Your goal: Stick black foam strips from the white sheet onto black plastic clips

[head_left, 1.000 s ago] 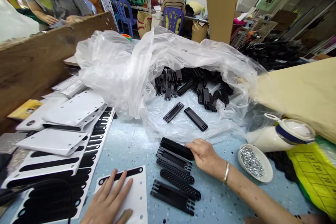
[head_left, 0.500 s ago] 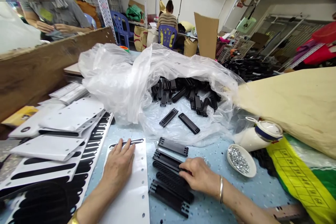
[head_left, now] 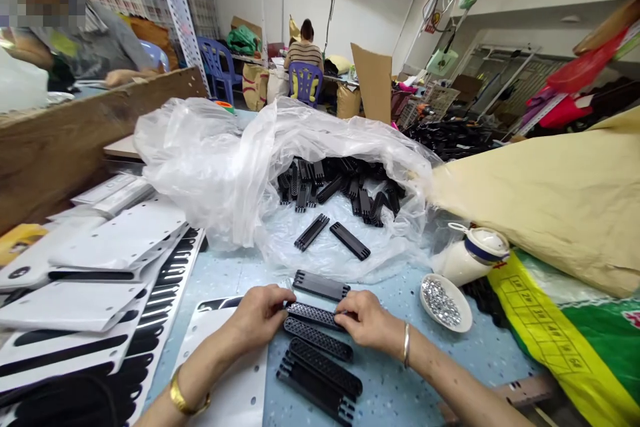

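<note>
My left hand (head_left: 263,313) pinches the left end of a black plastic strip (head_left: 316,315) with rounded ends and a diamond-patterned face. My right hand (head_left: 367,319) grips its right end between thumb and fingers. Just behind it lies a ribbed black piece (head_left: 321,285) with notched ends. In front are a second patterned strip (head_left: 319,339), another one (head_left: 326,368) and a notched piece (head_left: 315,390), close together. A white sheet (head_left: 235,373) with holes along its edge and a black strip near its top lies partly under my left forearm.
A clear plastic bag (head_left: 210,167) spills many black pieces at the back. At right stand a bowl (head_left: 467,320) of small shiny metal parts and a white lidded container (head_left: 455,263). Stacked sheets (head_left: 115,233) with black strips lie left, beside a wooden board (head_left: 75,133). Other people sit beyond.
My left hand has left the white sheet and moved right to the strip. The strip at my right hand now shows its patterned face up instead of the ribbed one. The view has shifted slightly.
</note>
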